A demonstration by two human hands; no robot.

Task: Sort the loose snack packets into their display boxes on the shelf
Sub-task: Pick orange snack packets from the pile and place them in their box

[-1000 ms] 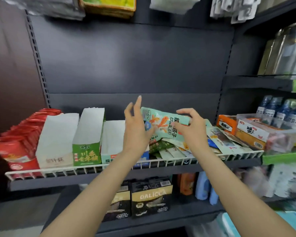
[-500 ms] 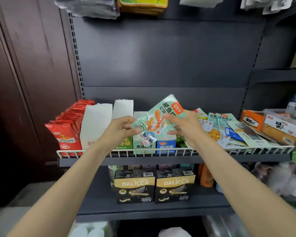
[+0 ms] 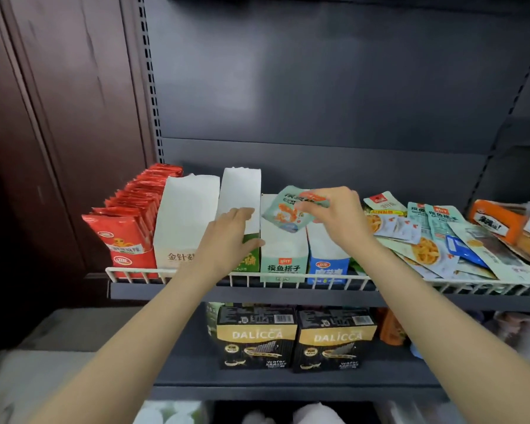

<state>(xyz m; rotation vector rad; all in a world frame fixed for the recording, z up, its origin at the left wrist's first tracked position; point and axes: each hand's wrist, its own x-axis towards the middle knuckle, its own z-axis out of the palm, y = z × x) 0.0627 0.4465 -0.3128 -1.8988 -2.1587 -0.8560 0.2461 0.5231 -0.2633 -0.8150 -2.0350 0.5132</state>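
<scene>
One pale-green snack packet [image 3: 283,211] hangs tilted, pinched at its top by the right hand [image 3: 337,217], directly above the matching pale-green display box [image 3: 283,255] at the shelf's [image 3: 257,290] front rail. Left hand [image 3: 227,237] rests flat with straight fingers against the neighbouring green box [image 3: 251,258], steadying it; the packet's long axis needs turning upright to drop in.

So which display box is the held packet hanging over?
The pale mint-green box, fourth from the left, between the green-fronted box and the blue box; its print matches the mint packet.

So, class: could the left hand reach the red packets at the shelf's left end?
Probably yes: the left hand rests on the green box, holding nothing, and the red packets stand open-topped, nothing between.
</scene>
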